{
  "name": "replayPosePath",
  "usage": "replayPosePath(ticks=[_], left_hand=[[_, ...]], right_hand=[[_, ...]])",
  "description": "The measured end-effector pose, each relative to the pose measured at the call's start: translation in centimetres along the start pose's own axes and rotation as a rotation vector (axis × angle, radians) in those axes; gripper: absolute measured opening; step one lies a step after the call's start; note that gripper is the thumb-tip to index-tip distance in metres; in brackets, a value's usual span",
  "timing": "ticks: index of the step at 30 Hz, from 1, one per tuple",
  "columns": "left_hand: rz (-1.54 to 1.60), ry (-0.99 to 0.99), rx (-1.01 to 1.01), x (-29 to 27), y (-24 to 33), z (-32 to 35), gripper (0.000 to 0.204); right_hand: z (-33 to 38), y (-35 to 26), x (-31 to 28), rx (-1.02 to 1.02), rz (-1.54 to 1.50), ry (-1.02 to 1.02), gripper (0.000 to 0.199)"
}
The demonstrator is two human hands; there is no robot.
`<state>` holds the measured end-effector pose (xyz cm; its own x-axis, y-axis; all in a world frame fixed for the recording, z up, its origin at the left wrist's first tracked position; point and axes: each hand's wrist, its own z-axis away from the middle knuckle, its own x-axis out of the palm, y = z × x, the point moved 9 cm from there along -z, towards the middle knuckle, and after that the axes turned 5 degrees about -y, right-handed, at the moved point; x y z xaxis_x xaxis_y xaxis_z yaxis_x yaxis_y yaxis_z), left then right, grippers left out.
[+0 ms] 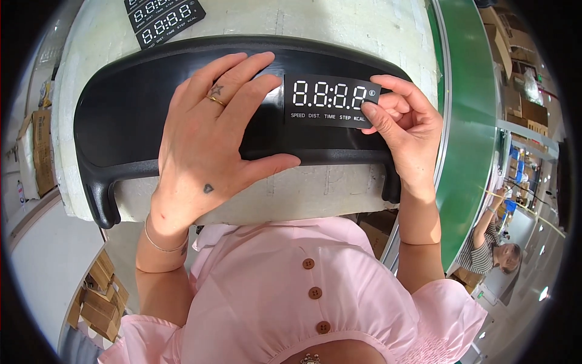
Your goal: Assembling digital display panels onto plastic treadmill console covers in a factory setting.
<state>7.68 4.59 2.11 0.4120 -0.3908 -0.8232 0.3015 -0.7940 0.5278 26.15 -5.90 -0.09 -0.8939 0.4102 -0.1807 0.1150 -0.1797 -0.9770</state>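
A long black plastic console panel (pixel 133 112), curved along its far edge and with a bent leg at each end, lies in front of me on a pale padded surface. My left hand (pixel 209 124) rests on it left of the middle, fingers spread and palm down. My right hand (pixel 406 118) pinches the right end of a dark display sticker (pixel 327 102) between thumb and fingers. White digit shapes and small lettering cover the sticker. It lies over the right half of the panel; whether its left edge touches the panel, I cannot tell.
Several more display stickers (pixel 168 21) lie overlapping beyond the panel at the upper left. A green strip (pixel 464 121) with a metal edge runs along the right. Another person (pixel 488 246) in a striped top is at the far right. Cardboard boxes (pixel 100 303) stand at the lower left.
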Motion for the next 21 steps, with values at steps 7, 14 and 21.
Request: replayPosePath(ticks=[7, 14, 21], left_hand=[[-0.011, -0.004, 0.010, 0.02, 0.01, 0.01, 0.072], [-0.022, -0.003, 0.017, -0.13, 0.15, -0.05, 0.070], [-0.033, -0.004, 0.024, -0.10, 0.16, 0.01, 0.070]], right_hand=[[0.05, 0.05, -0.02, -0.016, 0.004, -0.003, 0.035], [0.10, -0.05, 0.07, -0.006, -0.002, 0.007, 0.035], [0.11, 0.04, 0.17, 0.003, 0.014, 0.015, 0.035]])
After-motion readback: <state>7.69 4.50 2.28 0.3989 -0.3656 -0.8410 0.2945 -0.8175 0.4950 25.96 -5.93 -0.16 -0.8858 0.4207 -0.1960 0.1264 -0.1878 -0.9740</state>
